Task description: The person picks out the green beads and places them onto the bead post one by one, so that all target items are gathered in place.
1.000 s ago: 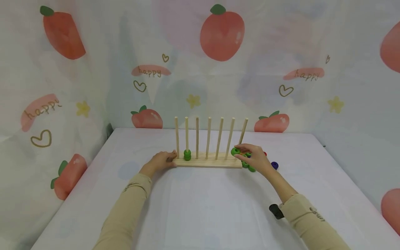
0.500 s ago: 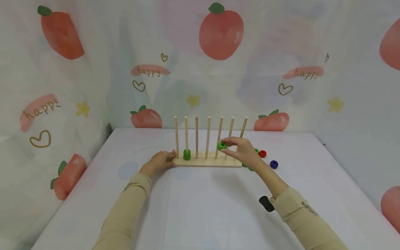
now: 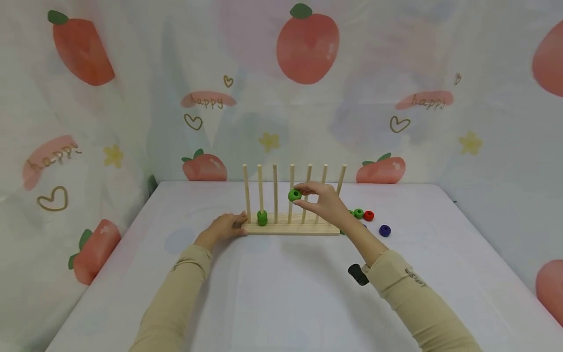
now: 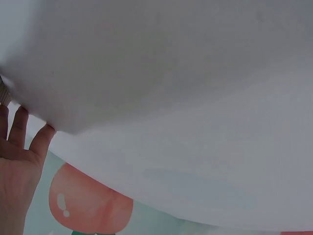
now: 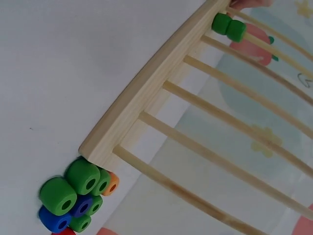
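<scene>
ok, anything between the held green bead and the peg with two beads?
In the head view, one bare peg stands sideways between the green bead in the right hand and the loaded peg. Depth is hard to judge, so it may not block.

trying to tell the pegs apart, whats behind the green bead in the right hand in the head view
The fourth peg from the left passes behind the bead, showing above and below it. The stretch the bead covers can't be seen.

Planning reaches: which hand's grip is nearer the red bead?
Right grip: it's raised left of the red bead. The left grip is farther, at the left end of the rack.
</scene>
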Available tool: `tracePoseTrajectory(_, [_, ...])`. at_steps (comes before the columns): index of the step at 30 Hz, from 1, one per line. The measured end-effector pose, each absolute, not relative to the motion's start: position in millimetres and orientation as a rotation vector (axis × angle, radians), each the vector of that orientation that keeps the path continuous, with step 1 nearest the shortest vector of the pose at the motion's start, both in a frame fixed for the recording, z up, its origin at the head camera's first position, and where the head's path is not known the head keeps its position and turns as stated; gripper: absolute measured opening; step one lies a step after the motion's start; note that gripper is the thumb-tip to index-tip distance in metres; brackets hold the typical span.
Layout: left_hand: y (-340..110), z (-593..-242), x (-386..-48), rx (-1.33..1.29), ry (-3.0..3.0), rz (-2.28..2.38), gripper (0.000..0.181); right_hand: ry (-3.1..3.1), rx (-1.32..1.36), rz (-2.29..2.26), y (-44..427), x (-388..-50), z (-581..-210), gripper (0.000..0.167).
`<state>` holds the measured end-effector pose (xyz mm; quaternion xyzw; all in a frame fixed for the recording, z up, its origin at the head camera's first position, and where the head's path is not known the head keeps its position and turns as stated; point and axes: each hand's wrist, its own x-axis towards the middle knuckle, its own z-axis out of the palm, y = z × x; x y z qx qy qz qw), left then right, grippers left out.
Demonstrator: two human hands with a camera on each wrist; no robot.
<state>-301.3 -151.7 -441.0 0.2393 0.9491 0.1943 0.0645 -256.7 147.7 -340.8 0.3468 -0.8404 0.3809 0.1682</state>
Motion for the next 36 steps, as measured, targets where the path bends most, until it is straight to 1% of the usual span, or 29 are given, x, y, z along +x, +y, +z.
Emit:
tracePoseTrajectory(5, [-149,-442,-305,0.738,2.846,0.571,0.056,-2.381,0.987,1.081,141,-258,-336,0.035])
tracePoseTrajectory(12, [-149,-437,-304,0.680,2.856,0.559,0.058,-2.366,1.030,1.062,133,-262,-328,0.034])
tracePoseTrajectory(20, [-148,-440,-304,0.704,2.851,0.568,0.056,-2.337,1.079,1.035,128,-268,-324,0.034])
tracePoseTrajectory(30, [-146,-437,-302,0.700,2.844,0.564,0.054,-2.316,1.135,1.052,119,-274,-310,0.032])
tracePoseTrajectory(36, [-149,-438,-299,0.646,2.851,0.557,0.055,-2.313,1.144,1.055,113,-277,-303,0.031])
